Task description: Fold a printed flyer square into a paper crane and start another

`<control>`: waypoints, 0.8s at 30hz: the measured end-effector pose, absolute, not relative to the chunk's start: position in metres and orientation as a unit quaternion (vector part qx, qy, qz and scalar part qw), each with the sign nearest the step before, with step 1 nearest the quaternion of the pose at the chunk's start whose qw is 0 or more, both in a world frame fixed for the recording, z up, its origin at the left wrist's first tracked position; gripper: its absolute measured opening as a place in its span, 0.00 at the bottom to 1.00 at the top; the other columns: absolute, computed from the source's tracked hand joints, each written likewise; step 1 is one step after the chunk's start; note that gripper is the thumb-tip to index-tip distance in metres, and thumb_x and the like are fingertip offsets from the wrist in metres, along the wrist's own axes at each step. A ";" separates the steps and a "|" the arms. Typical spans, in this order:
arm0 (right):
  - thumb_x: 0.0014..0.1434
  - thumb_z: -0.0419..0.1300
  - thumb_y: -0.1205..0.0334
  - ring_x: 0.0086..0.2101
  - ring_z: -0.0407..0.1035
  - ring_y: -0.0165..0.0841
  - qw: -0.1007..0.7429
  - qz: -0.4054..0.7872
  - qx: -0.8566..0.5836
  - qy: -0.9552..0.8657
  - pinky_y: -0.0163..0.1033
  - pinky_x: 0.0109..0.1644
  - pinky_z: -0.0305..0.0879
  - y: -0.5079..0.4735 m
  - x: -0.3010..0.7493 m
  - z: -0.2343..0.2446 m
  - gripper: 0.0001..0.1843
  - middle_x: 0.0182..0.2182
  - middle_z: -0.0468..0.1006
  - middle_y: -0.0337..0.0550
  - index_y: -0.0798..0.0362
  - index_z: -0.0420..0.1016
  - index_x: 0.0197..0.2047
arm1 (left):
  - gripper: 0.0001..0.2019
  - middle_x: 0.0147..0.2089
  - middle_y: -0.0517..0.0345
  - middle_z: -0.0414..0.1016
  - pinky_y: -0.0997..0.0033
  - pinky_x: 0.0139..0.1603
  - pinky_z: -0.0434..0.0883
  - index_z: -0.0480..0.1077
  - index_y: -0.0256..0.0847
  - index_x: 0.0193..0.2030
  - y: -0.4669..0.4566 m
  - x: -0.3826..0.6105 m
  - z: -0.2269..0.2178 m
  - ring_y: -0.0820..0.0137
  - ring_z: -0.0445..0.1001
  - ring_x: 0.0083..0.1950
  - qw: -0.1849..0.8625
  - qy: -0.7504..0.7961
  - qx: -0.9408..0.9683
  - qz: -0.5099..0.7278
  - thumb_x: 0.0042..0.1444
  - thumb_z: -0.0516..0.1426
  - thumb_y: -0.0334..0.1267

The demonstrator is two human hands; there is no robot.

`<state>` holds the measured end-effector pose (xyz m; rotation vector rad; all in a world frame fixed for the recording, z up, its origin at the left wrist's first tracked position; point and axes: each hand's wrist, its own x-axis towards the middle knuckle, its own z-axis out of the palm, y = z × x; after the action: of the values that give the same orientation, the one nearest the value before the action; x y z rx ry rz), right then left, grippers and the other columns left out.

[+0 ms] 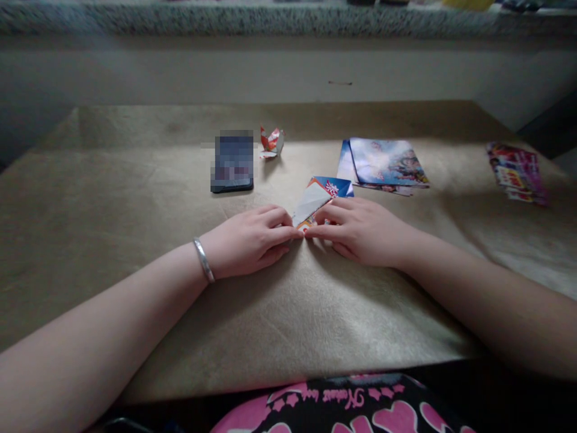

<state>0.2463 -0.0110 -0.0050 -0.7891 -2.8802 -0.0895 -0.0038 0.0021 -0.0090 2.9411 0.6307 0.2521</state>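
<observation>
A partly folded sheet of printed paper [312, 201] lies on the table in front of me, showing white, orange and blue faces and white lettering on the blue part. At its near left corner, the thumb and fingers of my left hand [252, 240] are closed on the edge; a silver bracelet circles that wrist. My right hand [367, 231] covers the paper's right side, with thumb and index finger closed at the near corner. The two thumbs almost meet there. Part of the paper is hidden beneath my right fingers.
Beyond my left hand lies a dark phone [233, 162], its screen blurred. Beside it stands a small red and white folded paper piece [271, 143]. Glossy picture sheets [387, 161] are stacked behind my right hand. Colourful printed cards [518, 173] lie far right on the gold-brown tablecloth [135, 198].
</observation>
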 end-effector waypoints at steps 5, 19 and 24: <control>0.56 0.53 0.70 0.44 0.68 0.37 0.080 -0.017 -0.279 -0.957 0.41 0.44 0.63 -0.009 0.258 -0.002 0.20 0.45 0.76 0.47 0.49 0.74 0.50 | 0.10 0.48 0.48 0.70 0.64 0.52 0.70 0.71 0.39 0.44 0.003 -0.005 -0.006 0.65 0.69 0.50 0.099 0.201 0.970 0.092 0.60 0.50 0.33; 0.54 0.49 0.70 0.33 0.73 0.30 0.036 -0.037 -0.346 -0.937 0.36 0.32 0.62 0.004 0.303 0.010 0.18 0.40 0.80 0.37 0.46 0.79 0.35 | 0.06 0.48 0.49 0.74 0.64 0.53 0.71 0.71 0.38 0.32 0.009 -0.014 -0.003 0.66 0.72 0.53 0.239 0.166 0.947 0.135 0.54 0.53 0.28; 0.54 0.50 0.67 0.31 0.72 0.30 0.025 -0.070 -0.370 -0.926 0.35 0.28 0.56 0.002 0.303 0.011 0.14 0.36 0.80 0.37 0.49 0.76 0.27 | 0.07 0.49 0.49 0.74 0.64 0.55 0.69 0.72 0.38 0.34 0.011 -0.016 -0.003 0.66 0.71 0.53 0.254 0.163 0.944 0.131 0.55 0.53 0.28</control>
<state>0.3033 0.0023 0.0106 -1.1434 -2.8644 -0.2178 -0.0157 0.0108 -0.0034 2.5659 0.4425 0.3548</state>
